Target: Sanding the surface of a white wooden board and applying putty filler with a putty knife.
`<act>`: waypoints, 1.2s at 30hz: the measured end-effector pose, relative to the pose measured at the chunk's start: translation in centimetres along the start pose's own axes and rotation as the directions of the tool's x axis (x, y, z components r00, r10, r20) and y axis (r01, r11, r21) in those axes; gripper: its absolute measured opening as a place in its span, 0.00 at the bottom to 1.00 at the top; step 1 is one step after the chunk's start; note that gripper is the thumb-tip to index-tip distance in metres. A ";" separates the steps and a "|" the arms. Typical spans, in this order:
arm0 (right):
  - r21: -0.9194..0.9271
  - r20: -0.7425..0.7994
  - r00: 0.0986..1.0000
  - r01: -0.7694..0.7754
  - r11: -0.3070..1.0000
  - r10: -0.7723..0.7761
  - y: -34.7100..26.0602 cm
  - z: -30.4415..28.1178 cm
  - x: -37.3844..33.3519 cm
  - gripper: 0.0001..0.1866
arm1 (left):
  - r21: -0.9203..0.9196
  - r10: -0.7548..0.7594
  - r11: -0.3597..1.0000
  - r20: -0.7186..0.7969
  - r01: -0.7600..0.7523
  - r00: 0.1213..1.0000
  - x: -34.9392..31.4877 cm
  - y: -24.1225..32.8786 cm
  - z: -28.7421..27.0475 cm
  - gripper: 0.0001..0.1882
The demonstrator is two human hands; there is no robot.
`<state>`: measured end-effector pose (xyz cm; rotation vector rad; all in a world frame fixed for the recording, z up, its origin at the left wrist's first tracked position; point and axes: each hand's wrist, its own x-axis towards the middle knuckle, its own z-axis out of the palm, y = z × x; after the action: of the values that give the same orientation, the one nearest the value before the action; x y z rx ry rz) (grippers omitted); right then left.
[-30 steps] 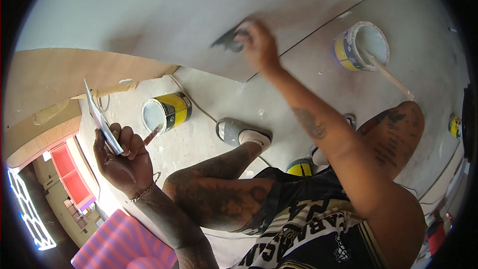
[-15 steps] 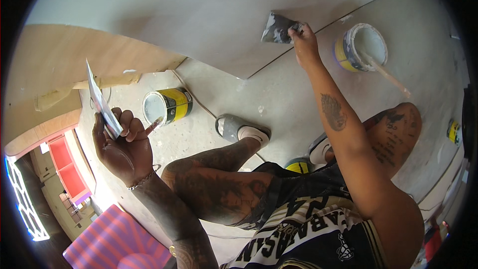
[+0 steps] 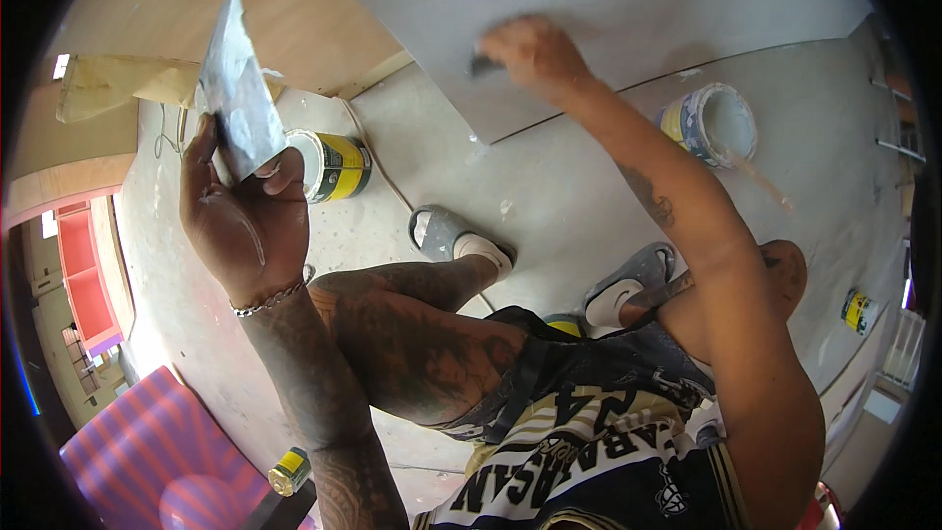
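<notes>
My left hand (image 3: 250, 221) is raised at the left, fingers closed on a flat metal putty scraper (image 3: 240, 88) smeared with whitish filler, its pointed corner up. White paste streaks my palm. Against the large grey-white panel (image 3: 638, 10), my right hand (image 3: 540, 54) grips a second, dark scraper (image 3: 483, 66) near the panel's left edge. The hand is slightly blurred, and most of that scraper is hidden behind it. Just behind my left fingers stands an open yellow-and-black paint can (image 3: 340, 167). Another open can (image 3: 708, 126), with whitish contents, stands right of my right forearm.
A paint-stained stick (image 3: 760, 182) leans out of the right-hand can. A cable (image 3: 378, 152) runs over the concrete floor toward my sandalled foot (image 3: 451, 236). Bare plywood (image 3: 226, 0) stands far left. A pink-and-purple striped piece (image 3: 157, 451) and small cans (image 3: 290, 471) are nearer.
My right hand has swept left across the panel with its scraper. My left hand's scraper has risen and turned its broad face into view. The whole view has shifted somewhat.
</notes>
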<state>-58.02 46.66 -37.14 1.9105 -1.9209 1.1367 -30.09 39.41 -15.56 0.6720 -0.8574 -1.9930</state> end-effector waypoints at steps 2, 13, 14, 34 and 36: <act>-0.114 0.186 0.976 0.134 0.984 -0.111 0.4 1.8 -3.3 0.08 | -0.028 0.006 1.000 -0.010 -0.006 1.000 0.1 -0.2 -0.1 0.09; -0.161 0.004 0.998 0.067 0.985 -0.068 -1.0 1.9 -2.8 0.07 | -0.025 0.007 1.000 0.006 -0.007 1.000 0.3 -0.7 -0.4 0.11; -0.118 0.048 0.999 0.005 0.993 0.000 -0.7 2.3 -4.0 0.07 | -0.041 0.009 0.999 0.006 -0.009 1.000 0.2 -0.4 -0.9 0.11; 0.720 -0.368 0.365 -0.469 0.511 0.855 15.0 -5.2 -6.7 0.08 | -0.031 0.017 0.999 0.052 -0.015 0.999 0.0 0.1 -1.5 0.10; 0.864 -0.189 0.222 -0.426 0.269 0.957 15.1 -3.6 -9.1 0.09 | -0.010 -0.004 1.000 0.080 0.005 0.997 0.3 0.2 -1.6 0.11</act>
<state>-71.91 53.92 -45.97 0.0671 -2.0167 2.6556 -29.02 38.52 -16.40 0.5917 -0.8931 -2.0385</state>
